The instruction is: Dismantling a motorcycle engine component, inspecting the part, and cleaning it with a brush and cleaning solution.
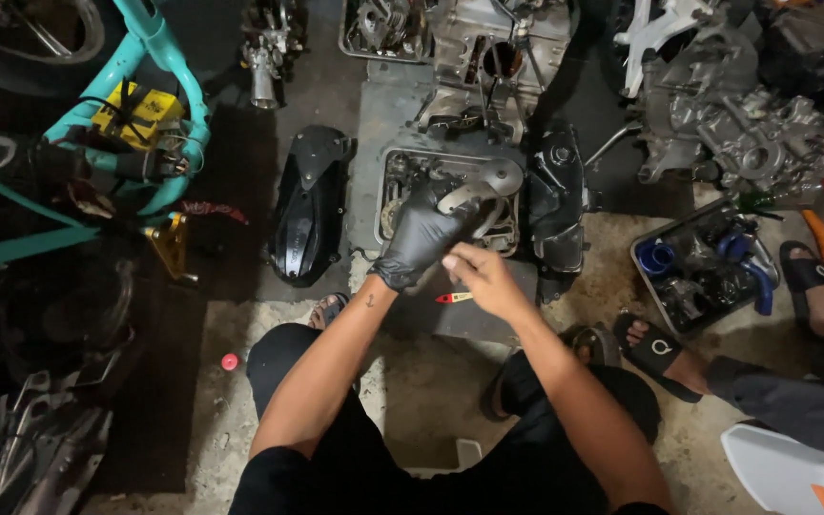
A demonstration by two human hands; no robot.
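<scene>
Squatting on a concrete floor (431,381), seen from above. Left hand (419,238) in a black glove, clenched around a grey metal part (477,191) with a round disc at its upper end (some kind of arm or lever, exact kind hard to tell), held just above a shallow metal tray (388,191) of small engine pieces. Right hand (482,277) bare, fingers pinched together at the glove's lower edge, touching it; unclear whether pinching the glove cuff or something small. Just below the right hand, a small red-and-yellow tool (454,298) lying on a dark metal plate (460,319).

Left of the tray, a black plastic cover (307,210) on the floor. Right of the tray, a dark engine casing (557,200). Above, a grey engine block (488,48). Far left, a teal motorcycle frame (159,57) with a yellow box (135,113) strapped inside. Far right, a second tray (708,272) holding blue hoses, and another person's sandalled foot (655,345) near it. A small red cap (230,361) well apart at lower left.
</scene>
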